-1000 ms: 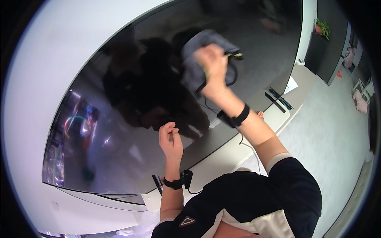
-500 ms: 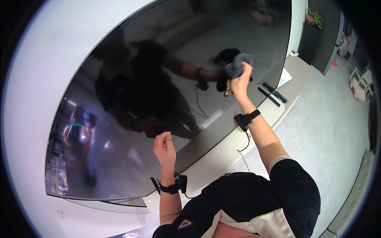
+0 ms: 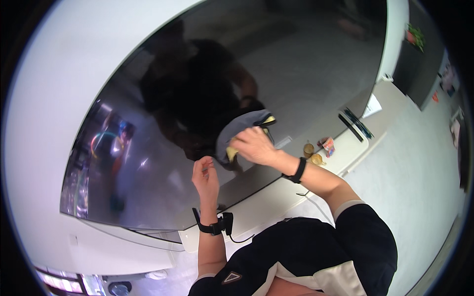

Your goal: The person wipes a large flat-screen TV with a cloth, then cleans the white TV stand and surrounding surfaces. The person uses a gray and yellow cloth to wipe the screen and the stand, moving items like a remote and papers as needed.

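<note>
Two hands up: R hand [image 3: 254, 145] grips grey cloth [image 3: 232, 129] w/ yellow edge over lower pt of TV screen [image 3: 306, 64], forearm angled up-left; L hand [image 3: 205, 176] raised nr it, fingers curled, can't tell if tips meet thumb.

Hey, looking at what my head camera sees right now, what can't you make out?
Head view: how the right hand grips the cloth; the back of that hand hides it.
Head view: the top of the dark screen; cut off by the picture's upper edge.
Head view: whether the left hand touches the screen; the viewing angle hides any gap.
Head view: your legs; hidden by your dark shirt.
</note>
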Motion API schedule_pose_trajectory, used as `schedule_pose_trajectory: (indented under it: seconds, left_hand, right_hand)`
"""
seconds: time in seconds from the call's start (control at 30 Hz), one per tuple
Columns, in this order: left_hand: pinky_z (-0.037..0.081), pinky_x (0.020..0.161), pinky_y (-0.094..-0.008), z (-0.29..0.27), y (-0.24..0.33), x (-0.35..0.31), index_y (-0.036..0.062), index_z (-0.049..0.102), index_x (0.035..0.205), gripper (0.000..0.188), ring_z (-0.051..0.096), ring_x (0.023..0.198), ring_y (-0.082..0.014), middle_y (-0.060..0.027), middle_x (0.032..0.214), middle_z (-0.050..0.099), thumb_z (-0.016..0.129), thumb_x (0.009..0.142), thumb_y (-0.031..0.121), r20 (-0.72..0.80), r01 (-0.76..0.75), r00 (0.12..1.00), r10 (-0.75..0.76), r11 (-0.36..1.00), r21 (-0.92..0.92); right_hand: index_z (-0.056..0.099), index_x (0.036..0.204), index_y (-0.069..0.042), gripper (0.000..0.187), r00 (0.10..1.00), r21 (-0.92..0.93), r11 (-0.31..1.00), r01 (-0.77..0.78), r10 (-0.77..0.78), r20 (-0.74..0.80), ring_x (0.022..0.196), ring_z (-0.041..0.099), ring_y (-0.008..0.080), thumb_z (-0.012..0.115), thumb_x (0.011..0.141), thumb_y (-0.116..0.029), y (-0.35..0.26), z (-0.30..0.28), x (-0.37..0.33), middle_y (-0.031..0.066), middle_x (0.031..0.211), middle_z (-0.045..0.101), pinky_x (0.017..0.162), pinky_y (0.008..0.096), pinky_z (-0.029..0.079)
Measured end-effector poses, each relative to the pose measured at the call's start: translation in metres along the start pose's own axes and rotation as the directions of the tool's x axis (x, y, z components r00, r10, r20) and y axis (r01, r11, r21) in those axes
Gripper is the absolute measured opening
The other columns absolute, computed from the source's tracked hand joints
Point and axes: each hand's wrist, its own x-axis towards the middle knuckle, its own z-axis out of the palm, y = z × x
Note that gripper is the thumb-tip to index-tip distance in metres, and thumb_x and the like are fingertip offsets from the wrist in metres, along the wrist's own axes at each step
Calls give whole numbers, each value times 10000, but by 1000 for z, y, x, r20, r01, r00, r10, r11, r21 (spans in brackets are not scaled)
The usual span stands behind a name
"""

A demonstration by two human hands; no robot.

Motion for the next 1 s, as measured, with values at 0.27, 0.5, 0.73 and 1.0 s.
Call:
schedule_pose_trajectory:
  seconds: [0.27,0.5,0.73,1.0]
  left_hand:
    - [516,775,-274,-72,-16,8,43,669,1149,266,649,948,-151,-51,1050,647,567,922,-51,-91,-64,994,67,997,40]
    - [516,793,-278,-163,-55,3,43,655,1176,297,642,959,-150,-55,1069,648,554,919,-65,-103,-44,994,44,999,3]
    - [514,807,-284,-228,-103,4,37,633,1227,334,633,958,-145,-80,1091,653,537,922,-58,-20,19,1000,-22,993,-114]
    - [521,815,-284,-247,-117,-3,47,653,1210,361,635,956,-144,-68,1131,661,526,889,-61,122,37,992,-20,989,-142]
  right_hand:
    - [561,1198,-3,429,641,7,931,-364,257,-724,1072,535,420,628,775,36,58,-56,116,211,1143,543,931,437,444]
    - [640,1091,-100,357,869,-109,987,-115,47,-492,1019,573,303,626,743,-19,-88,57,186,79,1097,617,786,425,387]
    - [665,979,-215,219,953,-181,936,302,-301,30,823,586,166,662,768,-157,-182,138,117,-27,946,597,682,318,468]
    - [553,1198,-8,307,293,302,651,-696,642,-709,1054,600,383,555,892,18,-50,102,43,185,1118,615,995,431,461]
